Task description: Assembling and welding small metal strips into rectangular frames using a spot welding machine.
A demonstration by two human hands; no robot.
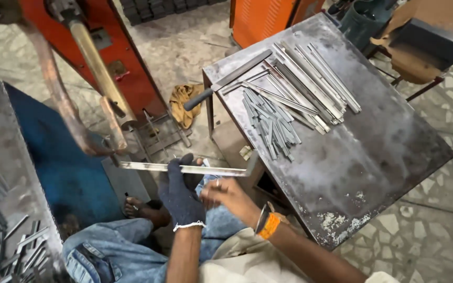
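- Your left hand (180, 194), in a dark knitted glove, is clamped around the middle of a long flat metal strip (184, 168), with the fingers curled over its top edge.
- Your right hand (225, 194) is bare and blurred; it sits just beside the gloved one and below the strip. I cannot tell whether its fingers are closed on anything.
- The strip lies almost level across the middle of the view, in the air above your knees. Its left end reaches in under the copper arms of the orange machine (87, 78), and its right end has a short piece bent upward (251, 162), close to the desk's near corner.
- The grey metal desk (373, 152) stands to your right. On it lie a bundle of long metal strips (310, 84), a heap of short strips (271, 123) just below them, and a file with a dark handle (226, 80) that juts over the left edge.
- A second surface at your lower left carries more short metal pieces (11, 236).
- A yellowish rag (184, 102) lies on the floor between the machine and the desk.
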